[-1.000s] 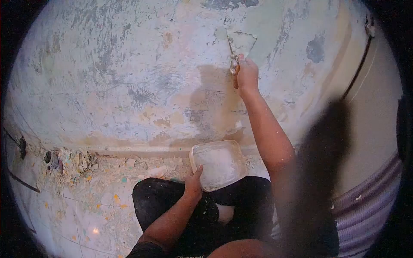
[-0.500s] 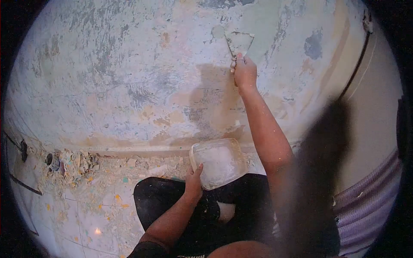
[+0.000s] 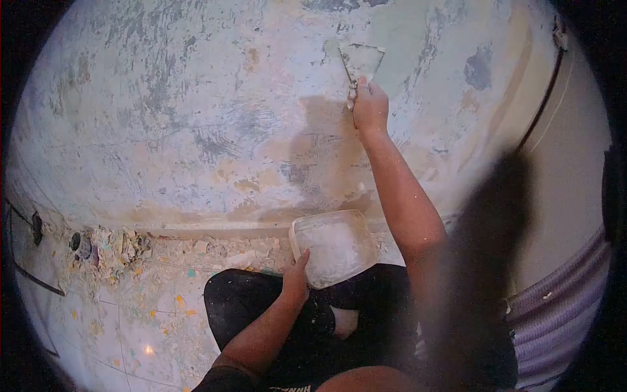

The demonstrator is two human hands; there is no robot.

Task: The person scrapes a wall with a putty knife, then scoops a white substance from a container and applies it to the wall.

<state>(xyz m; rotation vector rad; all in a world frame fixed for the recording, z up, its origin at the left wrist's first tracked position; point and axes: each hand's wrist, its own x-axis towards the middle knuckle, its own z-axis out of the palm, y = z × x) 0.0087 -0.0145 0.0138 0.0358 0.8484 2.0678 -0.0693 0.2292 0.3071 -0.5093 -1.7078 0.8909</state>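
Observation:
My right hand is closed around the handle of a putty knife, its wide blade pointing up against the patchy wall. Pale lumps cling along the knife's left edge near my fingers. Lower down, my left hand grips the left rim of a translucent plastic tub, thumb over the edge. White material covers the inside of the tub, which is tilted above my crossed legs.
Scraped flakes and debris lie along the wall's foot and over the tiled floor. A purple ribbed cloth is at the right. A dark blurred shape hides part of the right side. A dark cable runs down the right wall.
The putty knife and my right hand have shifted very slightly up and left on the wall. My left hand keeps its hold on the tub, nearly unmoved.

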